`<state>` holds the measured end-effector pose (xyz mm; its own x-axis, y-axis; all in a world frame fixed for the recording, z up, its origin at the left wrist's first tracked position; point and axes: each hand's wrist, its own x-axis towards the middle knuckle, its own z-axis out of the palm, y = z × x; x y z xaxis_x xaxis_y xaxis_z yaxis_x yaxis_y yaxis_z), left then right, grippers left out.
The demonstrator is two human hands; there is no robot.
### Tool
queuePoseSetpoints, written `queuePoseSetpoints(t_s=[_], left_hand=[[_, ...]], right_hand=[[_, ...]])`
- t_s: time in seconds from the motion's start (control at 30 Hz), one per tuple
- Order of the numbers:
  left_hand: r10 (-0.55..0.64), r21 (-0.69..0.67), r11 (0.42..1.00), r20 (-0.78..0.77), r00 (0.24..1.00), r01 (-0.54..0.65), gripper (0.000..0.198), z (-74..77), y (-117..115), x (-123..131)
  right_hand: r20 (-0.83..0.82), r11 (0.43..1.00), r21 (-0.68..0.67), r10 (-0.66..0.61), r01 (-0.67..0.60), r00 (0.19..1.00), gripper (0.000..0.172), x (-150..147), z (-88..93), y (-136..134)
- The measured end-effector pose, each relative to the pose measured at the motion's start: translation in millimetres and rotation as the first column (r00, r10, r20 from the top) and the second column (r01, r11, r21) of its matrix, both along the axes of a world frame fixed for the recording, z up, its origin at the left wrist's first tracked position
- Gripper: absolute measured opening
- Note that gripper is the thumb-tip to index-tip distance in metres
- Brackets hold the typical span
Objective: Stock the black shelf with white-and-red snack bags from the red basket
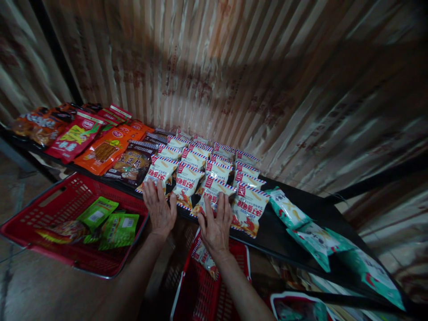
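Observation:
Rows of small white snack bags with red print and striped edges stand on a black shelf (274,247). My left hand (159,210) rests its spread fingers on the front of the leftmost white snack bag (161,171). Flat against another white snack bag (214,192) in the front row lies my right hand (216,223), its fingers stretched out. Between the hands stands a further front-row bag (186,182). To the right of my right hand is one more white bag (249,207). Neither hand grips anything.
Brown bags (132,162), orange bags (103,149) and red bags (75,136) fill the shelf's left side. Teal bags (310,240) lie at its right. Below are a red basket (63,189) with green packets (120,229) and another red basket (197,296). A corrugated wall (214,67) stands behind.

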<state>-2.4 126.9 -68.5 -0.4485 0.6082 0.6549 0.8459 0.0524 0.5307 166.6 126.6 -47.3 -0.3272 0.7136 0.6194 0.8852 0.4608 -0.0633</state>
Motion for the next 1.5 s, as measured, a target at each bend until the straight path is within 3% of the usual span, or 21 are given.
queuePoseSetpoints(t_s=[0.27,0.47,0.63,0.83,0.97,1.03,1.1,1.2,1.27,1.37,1.43,1.5], left_hand=[[-0.022,0.028,0.999,-0.033,0.999,0.023,0.065,-0.8,-3.1,-0.6],[-0.131,0.129,0.982,-0.037,0.991,0.135,0.064,7.1,-7.3,1.9],[-0.256,0.25,0.929,-0.099,0.961,0.274,0.055,24.0,-18.6,13.5],[-0.497,0.156,0.843,-0.143,0.856,0.516,0.035,28.0,-40.9,38.4],[-0.671,0.014,0.737,-0.102,0.734,0.676,0.028,21.6,-60.2,63.9],[-0.746,-0.161,0.662,-0.039,0.665,0.732,0.029,20.3,-70.0,77.5],[-0.808,-0.387,0.521,0.066,0.586,0.761,0.031,19.9,-78.6,89.3],[-0.863,-0.613,0.249,0.212,0.459,0.75,0.033,19.3,-86.9,102.2],[-0.876,-0.671,0.16,0.242,0.417,0.724,0.033,18.3,-88.4,108.7],[-0.873,-0.67,0.195,0.214,0.438,0.717,0.033,16.2,-85.2,118.0],[-0.853,-0.606,0.292,0.184,0.488,0.74,0.033,14.6,-80.7,123.8],[-0.821,-0.496,0.42,0.149,0.552,0.76,0.031,12.8,-75.6,128.4]], right_hand=[[-0.003,1.0,-0.001,0.011,-0.011,1.0,0.066,0.1,-1.2,-3.4],[-0.031,0.999,-0.017,0.051,-0.052,0.998,0.063,0.2,4.2,-14.0],[-0.047,0.99,-0.069,0.119,-0.122,0.992,0.064,7.0,-2.2,-55.8],[-0.062,0.943,-0.296,0.142,-0.154,0.988,0.064,37.7,-47.3,-126.5],[-0.082,0.848,-0.52,0.075,-0.107,0.994,0.063,62.5,-72.9,-160.9],[-0.091,0.771,-0.632,0.026,-0.078,0.996,0.061,73.6,-77.8,-171.8],[-0.104,0.683,-0.729,-0.042,-0.048,0.994,0.059,84.3,-79.0,-180.1],[-0.116,0.544,-0.839,-0.151,-0.016,0.982,0.057,100.8,-81.2,-192.6],[-0.14,0.496,-0.868,-0.203,-0.022,0.969,0.055,111.9,-86.0,-202.4],[-0.195,0.486,-0.873,-0.26,-0.046,0.946,0.05,126.0,-93.8,-213.6],[-0.227,0.5,-0.864,-0.284,-0.058,0.932,0.047,132.1,-93.4,-213.4],[-0.273,0.553,-0.83,-0.295,-0.07,0.916,0.045,135.3,-85.9,-205.3]])
